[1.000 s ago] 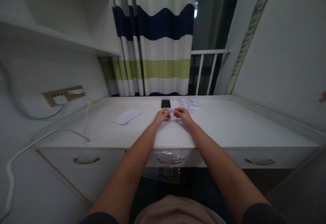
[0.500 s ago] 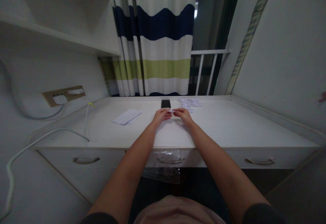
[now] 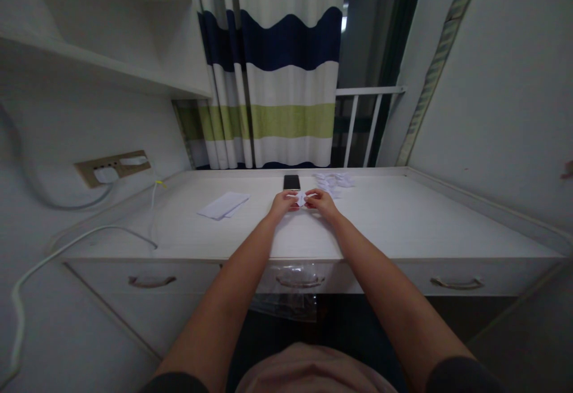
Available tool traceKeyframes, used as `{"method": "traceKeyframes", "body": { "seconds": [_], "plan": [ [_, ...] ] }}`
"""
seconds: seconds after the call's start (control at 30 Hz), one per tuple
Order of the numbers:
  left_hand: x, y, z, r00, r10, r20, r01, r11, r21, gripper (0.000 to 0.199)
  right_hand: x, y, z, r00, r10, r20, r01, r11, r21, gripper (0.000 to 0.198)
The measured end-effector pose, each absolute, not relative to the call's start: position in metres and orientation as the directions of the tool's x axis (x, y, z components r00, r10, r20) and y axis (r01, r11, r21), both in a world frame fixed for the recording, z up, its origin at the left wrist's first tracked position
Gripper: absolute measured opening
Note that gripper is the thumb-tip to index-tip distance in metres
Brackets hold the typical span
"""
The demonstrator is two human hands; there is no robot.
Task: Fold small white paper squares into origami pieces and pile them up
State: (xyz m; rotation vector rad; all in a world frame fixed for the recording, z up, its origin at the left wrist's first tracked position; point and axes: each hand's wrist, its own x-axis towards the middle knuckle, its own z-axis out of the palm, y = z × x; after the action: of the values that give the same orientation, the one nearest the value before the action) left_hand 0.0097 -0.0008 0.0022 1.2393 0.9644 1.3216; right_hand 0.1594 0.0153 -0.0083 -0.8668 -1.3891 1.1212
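Your left hand point(image 3: 283, 202) and right hand point(image 3: 321, 200) pinch a small folded white paper piece point(image 3: 301, 200) over the flat white worktop point(image 3: 403, 220). It looks light and easily creased, so grip its opposite edges gently.

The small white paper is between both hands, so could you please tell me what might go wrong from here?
The small white paper might crease or tear, as the left hand and right hand both hold it. The dark flat device lies just beyond the left hand, so that hand might nudge it. The cluster of white pieces lies close beyond the right hand, so a sweep there could scatter it.
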Motion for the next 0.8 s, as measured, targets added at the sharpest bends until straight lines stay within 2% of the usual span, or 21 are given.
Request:
{"method": "traceKeyframes", "body": {
  "seconds": [0.13, 0.33, 0.53, 0.8],
  "plan": [
    [0.0106, 0.0042, 0.0001, 0.038, 0.99, 0.136, -0.098, -0.132, 0.986, 0.013, 0.1596, 0.0171, -0.0091, -0.161, 0.94, 0.301, -0.07, 0.293, -0.954, 0.027],
    [0.0099, 0.003, -0.0006, 0.07, 0.981, 0.183, -0.096, -0.176, 0.98, 0.017, 0.16, 0.0187, -0.0087, -0.186, 0.911, 0.368, -0.062, 0.363, -0.93, 0.028],
    [0.0081, -0.0005, 0.0016, 0.11, 0.976, 0.189, -0.17, -0.169, 0.971, 0.02, 0.1614, 0.018, -0.0064, -0.183, 0.901, 0.393, -0.082, 0.384, -0.92, 0.029],
    [0.0085, 0.001, 0.0024, 0.095, 0.981, 0.168, -0.251, -0.139, 0.958, 0.012, 0.161, 0.0143, -0.0032, -0.18, 0.908, 0.377, -0.108, 0.363, -0.926, 0.028]
  ]
}}
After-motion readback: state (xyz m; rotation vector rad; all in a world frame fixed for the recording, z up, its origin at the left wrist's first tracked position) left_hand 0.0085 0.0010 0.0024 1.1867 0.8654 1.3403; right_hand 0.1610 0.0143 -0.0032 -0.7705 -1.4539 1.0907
